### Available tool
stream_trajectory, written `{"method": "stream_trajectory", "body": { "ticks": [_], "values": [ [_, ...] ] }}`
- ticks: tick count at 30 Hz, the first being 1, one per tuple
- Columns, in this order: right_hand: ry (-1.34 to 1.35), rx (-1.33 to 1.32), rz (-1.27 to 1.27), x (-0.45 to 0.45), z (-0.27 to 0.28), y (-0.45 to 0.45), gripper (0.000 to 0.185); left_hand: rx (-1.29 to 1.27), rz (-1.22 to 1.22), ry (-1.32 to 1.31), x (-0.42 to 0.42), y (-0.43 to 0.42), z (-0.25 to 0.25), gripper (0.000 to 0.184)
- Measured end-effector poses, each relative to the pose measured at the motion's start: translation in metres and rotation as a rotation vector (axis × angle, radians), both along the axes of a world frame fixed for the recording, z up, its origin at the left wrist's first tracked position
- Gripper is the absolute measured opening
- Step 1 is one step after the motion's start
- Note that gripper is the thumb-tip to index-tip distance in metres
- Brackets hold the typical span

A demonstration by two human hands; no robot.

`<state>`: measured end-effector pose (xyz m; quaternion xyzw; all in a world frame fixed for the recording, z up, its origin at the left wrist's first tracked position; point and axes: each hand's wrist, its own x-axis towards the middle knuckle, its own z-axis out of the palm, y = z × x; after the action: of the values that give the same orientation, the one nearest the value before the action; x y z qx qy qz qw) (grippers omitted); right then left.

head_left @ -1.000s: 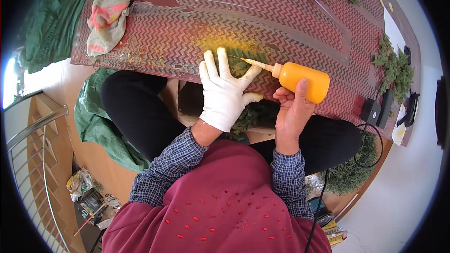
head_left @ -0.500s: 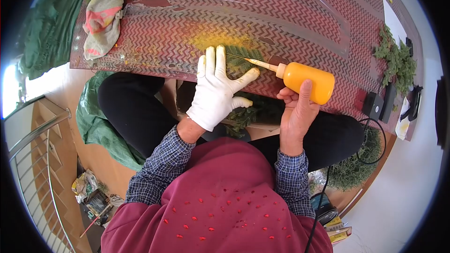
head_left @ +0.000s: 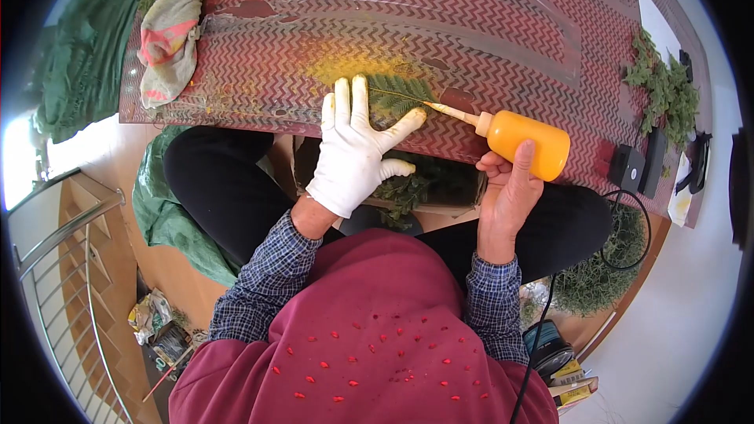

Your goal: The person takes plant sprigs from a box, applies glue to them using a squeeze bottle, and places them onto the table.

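My left hand (head_left: 349, 145) wears a white glove with yellow-stained fingertips. Its fingers are spread flat at the table's near edge, beside a green fern-like leaf (head_left: 399, 94), and the fingertips touch or cover its left end. Bare, my right hand (head_left: 509, 196) grips a squeeze bottle (head_left: 528, 144) of orange-yellow liquid, tilted with its long tapered nozzle pointing left. The nozzle tip lies at the right part of the leaf, along its midrib. Yellow stains (head_left: 353, 63) mark the tabletop just beyond the leaf.
On the zigzag-patterned table (head_left: 314, 31) a stained cloth (head_left: 169, 39) lies at the left. Green sprigs (head_left: 664, 90) and a black box (head_left: 626, 173) with a cable are at the right. More foliage (head_left: 408, 192) sits in a box below the table edge. A metal railing (head_left: 67, 228) stands at left.
The bottle in my right hand has moved right, drawing its nozzle tip along the leaf away from my left hand. My left hand appears slightly further left and remains spread.
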<state>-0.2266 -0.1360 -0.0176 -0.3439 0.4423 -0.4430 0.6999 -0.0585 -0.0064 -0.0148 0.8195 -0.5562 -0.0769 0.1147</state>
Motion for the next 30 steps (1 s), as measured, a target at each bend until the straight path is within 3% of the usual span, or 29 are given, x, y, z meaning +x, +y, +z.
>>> {"method": "stream_trajectory", "body": {
  "ticks": [30],
  "values": [
    [-0.022,0.036,-0.091,-0.024,-0.001,-0.014,0.034,0.015,0.017,-0.046,-0.005,-0.004,-0.001,0.076]
  ]
}}
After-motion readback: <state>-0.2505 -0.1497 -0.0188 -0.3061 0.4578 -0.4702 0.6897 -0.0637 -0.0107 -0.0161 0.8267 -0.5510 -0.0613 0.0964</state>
